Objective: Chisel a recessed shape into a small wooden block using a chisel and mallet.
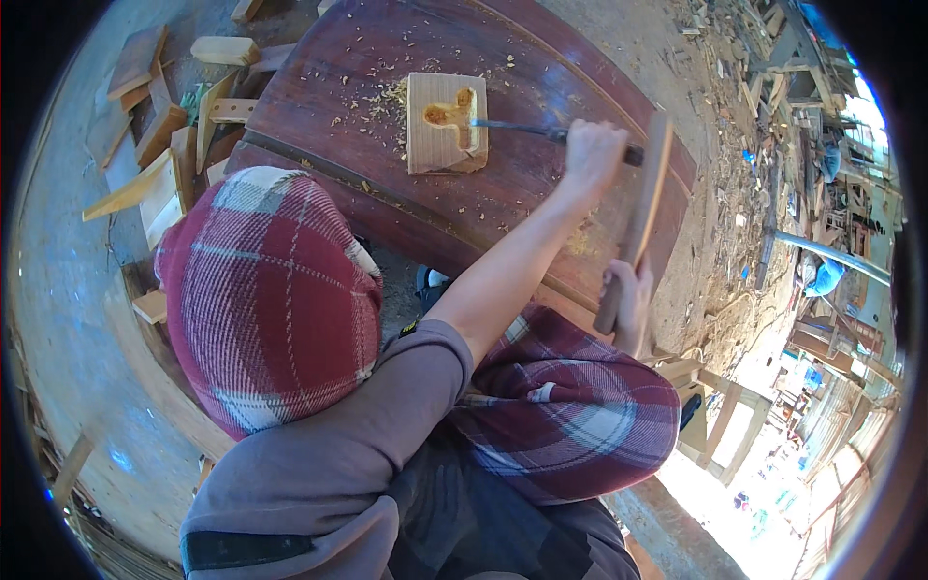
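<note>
Here, seen from above, a person works wood on a dark red wooden table [372,31]. A pale, roughly square wooden block [423,153] lies on it, nearer the table's left edge than its right corner, with a rounded, T-like recess [445,114] cut into its upper face, orange-brown inside. The left hand [593,153] has its fingers clenched round the dark handle of a chisel [522,128], whose slim blade reaches left so that the tip sits at the recess. The right hand [630,293] grips the lower end of a long wooden bat [640,208], upright in view near the table's right corner; it stands at the chisel's butt, though whether they touch cannot be told. Curled shavings [391,100] scatter around the block, mostly toward the table's left edge. Red plaid fabric [271,300] covers the knees. On the grey left sleeve [324,454], a small dark tag [409,329] carries yellow markings too small to read. Wood offcuts [138,60] lie heaped beyond the table's left edge.
</note>
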`<state>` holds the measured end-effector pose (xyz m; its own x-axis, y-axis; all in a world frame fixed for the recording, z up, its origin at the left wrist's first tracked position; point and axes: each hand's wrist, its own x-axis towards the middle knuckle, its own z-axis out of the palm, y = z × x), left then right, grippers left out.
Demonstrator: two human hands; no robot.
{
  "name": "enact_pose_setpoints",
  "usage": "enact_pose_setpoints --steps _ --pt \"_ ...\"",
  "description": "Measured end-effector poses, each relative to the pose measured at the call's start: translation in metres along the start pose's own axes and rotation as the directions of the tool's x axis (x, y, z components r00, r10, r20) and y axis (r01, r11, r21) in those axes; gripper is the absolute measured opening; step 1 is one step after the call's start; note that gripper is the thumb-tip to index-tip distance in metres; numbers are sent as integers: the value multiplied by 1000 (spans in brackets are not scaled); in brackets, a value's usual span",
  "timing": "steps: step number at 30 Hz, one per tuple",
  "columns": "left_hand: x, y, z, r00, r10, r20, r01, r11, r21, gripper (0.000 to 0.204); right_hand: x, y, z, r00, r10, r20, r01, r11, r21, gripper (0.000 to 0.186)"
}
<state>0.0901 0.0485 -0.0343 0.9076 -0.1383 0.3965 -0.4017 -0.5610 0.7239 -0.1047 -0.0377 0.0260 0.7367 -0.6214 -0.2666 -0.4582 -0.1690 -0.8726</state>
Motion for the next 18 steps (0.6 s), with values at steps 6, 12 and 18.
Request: enact_pose_setpoints --steps 6,12,18 --pt "-6 -1 -16 995 49 88 -50 999 -2 8 -15 -21 -9 993 -117 21 115 991 75 42" --pt "-1 17 -65 997 55 -63 -62 991 -115 18 -25 -9 -11 1000 -5 7 4 996 92 39" --pt "15 8 -113 969 -33 -245 -14 982 -187 17 -32 -18 -6 997 21 72 -15 997 -76 50"
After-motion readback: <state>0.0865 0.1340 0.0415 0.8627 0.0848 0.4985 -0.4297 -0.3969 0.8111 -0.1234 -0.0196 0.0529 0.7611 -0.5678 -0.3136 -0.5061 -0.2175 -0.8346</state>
